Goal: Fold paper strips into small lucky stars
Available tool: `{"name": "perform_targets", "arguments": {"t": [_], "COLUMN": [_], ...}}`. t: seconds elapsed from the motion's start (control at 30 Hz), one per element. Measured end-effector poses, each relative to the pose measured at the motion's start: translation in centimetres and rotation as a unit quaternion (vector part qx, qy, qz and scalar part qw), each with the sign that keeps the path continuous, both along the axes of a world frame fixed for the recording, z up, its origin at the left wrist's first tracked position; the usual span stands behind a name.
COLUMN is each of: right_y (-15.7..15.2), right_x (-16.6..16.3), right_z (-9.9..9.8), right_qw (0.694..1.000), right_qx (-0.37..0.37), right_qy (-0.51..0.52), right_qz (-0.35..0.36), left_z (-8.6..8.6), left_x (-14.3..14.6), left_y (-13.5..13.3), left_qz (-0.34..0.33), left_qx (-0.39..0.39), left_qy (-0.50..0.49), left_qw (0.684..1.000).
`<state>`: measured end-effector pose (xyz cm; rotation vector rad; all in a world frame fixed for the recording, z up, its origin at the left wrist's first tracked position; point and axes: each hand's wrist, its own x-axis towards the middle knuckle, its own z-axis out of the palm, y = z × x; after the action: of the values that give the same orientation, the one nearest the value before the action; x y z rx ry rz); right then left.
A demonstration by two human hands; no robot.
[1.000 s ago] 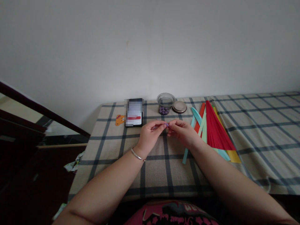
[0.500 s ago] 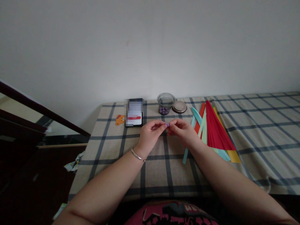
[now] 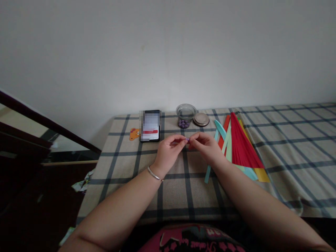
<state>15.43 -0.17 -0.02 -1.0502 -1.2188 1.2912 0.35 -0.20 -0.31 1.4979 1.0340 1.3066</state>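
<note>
My left hand (image 3: 169,151) and my right hand (image 3: 206,147) meet fingertip to fingertip above the checked cloth (image 3: 123,164). Between them they pinch a tiny purple paper piece (image 3: 187,139). Both hands are closed in a pinch on it. A silver bracelet (image 3: 153,173) sits on my left wrist. Behind the hands stands a small clear jar (image 3: 185,116) with several purple pieces inside, its round lid (image 3: 201,119) lying beside it on the right.
A fan of red, orange, yellow and light blue paper strips (image 3: 240,145) lies right of my hands. A phone (image 3: 150,125) and an orange bear sticker (image 3: 133,134) lie at the back left. The table's left edge drops to a dark floor.
Almost nothing has moved. My fingertips have shifted slightly around the purple piece; both hands stay at the same spot.
</note>
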Motion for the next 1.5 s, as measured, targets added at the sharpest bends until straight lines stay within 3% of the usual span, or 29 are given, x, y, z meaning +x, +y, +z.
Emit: {"name": "perform_targets", "arguments": {"t": [0.1, 0.2, 0.57, 0.8, 1.07, 1.17, 1.27, 1.4, 1.5], "right_y": [0.1, 0.1, 0.1, 0.1, 0.2, 0.1, 0.1, -0.1, -0.3], "right_x": [-0.1, -0.2, -0.1, -0.1, -0.1, -0.1, -0.2, -0.1, 0.0], "right_z": [0.1, -0.1, 0.0, 0.5, 0.5, 0.6, 0.5, 0.1, 0.0], "right_qw": [0.992, 0.984, 0.996, 1.0, 0.993, 0.992, 0.997, 0.996, 0.981], "right_qx": [-0.08, -0.113, -0.06, -0.004, -0.084, -0.09, -0.049, 0.057, 0.115], "right_qy": [0.089, 0.122, 0.051, -0.014, 0.063, 0.078, 0.048, -0.064, -0.152], "right_qz": [0.041, 0.057, 0.042, 0.008, 0.044, 0.046, 0.02, -0.026, -0.044], "left_z": [-0.3, -0.5, -0.5, -0.1, 0.4, 0.5, 0.2, -0.2, -0.3], "left_x": [0.0, 0.0, -0.1, -0.1, -0.5, -0.4, -0.2, 0.0, 0.1], "left_y": [0.1, 0.2, 0.3, 0.0, -0.3, -0.3, 0.0, 0.3, 0.3], "left_qz": [-0.002, -0.008, -0.006, -0.006, -0.005, -0.001, -0.005, -0.02, -0.027], "left_qx": [-0.014, -0.037, -0.031, 0.054, 0.141, 0.104, 0.03, -0.057, -0.08], "left_qy": [-0.024, -0.044, -0.037, 0.03, 0.131, 0.087, 0.008, -0.09, -0.126], "left_qw": [1.0, 0.998, 0.999, 0.998, 0.981, 0.991, 1.0, 0.994, 0.988]}}
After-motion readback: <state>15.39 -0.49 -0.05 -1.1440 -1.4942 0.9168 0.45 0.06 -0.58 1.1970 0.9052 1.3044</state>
